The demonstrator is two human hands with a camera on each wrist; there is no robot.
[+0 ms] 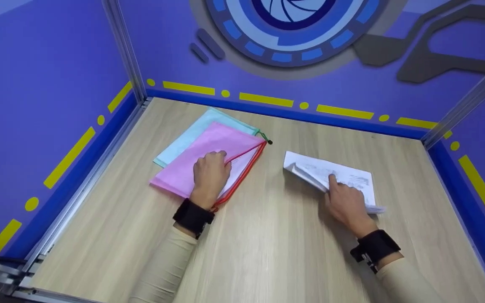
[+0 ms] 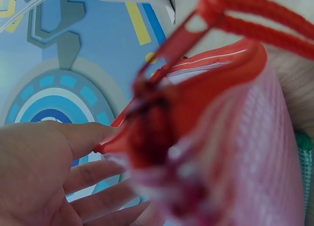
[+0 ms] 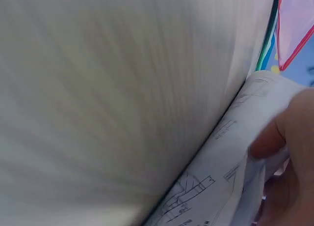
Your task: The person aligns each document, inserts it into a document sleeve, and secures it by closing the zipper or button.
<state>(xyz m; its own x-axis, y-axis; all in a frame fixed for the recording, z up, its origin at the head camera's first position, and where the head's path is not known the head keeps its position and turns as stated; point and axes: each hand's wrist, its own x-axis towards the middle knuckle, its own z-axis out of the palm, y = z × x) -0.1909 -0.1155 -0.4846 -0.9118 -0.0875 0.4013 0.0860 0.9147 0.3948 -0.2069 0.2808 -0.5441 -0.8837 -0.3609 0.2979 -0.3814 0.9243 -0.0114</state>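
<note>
My left hand (image 1: 211, 176) pinches the red zippered edge of a pink mesh zip pouch (image 1: 227, 135), whose mouth gapes partly along its right side. Up close in the left wrist view, the thumb lies at the red zipper band (image 2: 216, 86), and a red pull cord (image 2: 270, 17) looms blurred in front. Under the pink pouch lies a light-blue zip pouch (image 1: 185, 136) with green trim. To the right, my right hand (image 1: 347, 206) grips a folded stack of printed paper (image 1: 358, 179), thumb and fingers on either side in the right wrist view; some fingers are hidden.
A wood-grain table (image 1: 259, 252) bears everything. Metal frame rails (image 1: 124, 46) and blue-purple printed panels (image 1: 49, 84) bound it at the back and sides. The light-blue pouch's dark-tipped green cord (image 1: 264, 135) sticks out between the pouches and the paper.
</note>
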